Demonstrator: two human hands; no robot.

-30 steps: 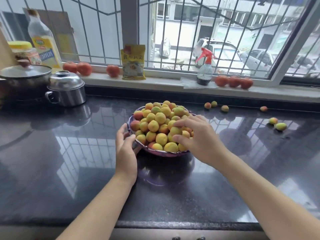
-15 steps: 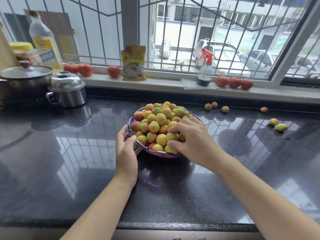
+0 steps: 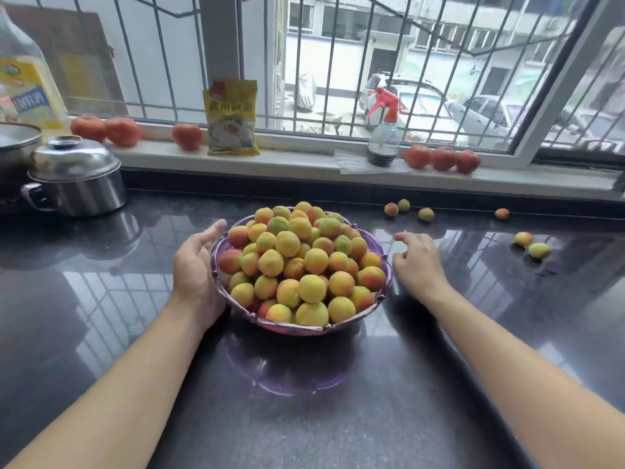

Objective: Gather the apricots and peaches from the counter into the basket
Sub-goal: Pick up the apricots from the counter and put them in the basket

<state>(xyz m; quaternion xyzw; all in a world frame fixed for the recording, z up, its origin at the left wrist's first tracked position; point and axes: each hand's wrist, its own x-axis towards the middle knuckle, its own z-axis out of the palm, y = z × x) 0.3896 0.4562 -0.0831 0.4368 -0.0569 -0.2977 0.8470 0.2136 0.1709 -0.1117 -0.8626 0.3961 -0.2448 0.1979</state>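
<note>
A purple basket (image 3: 291,327) heaped with yellow-orange apricots and peaches (image 3: 297,262) stands on the dark counter. My left hand (image 3: 194,265) rests against the basket's left wall, fingers straight along the rim. Just right of the basket, my right hand (image 3: 417,264) hovers over the counter with relaxed fingers, holding nothing. Loose fruit lies on the counter: three fruits (image 3: 404,209) near the back wall, one fruit (image 3: 502,213) further right, and a pair (image 3: 531,244) at far right.
A steel pot with lid (image 3: 76,179) and a larger pan (image 3: 13,140) sit at back left. On the sill stand tomatoes (image 3: 442,158), a yellow packet (image 3: 232,118), a spray bottle (image 3: 384,137) and an oil bottle (image 3: 23,79).
My right hand has come off the fruit pile and moved right, to beside the basket. My left hand has shifted from the near rim to the basket's left side. The camera has moved closer.
</note>
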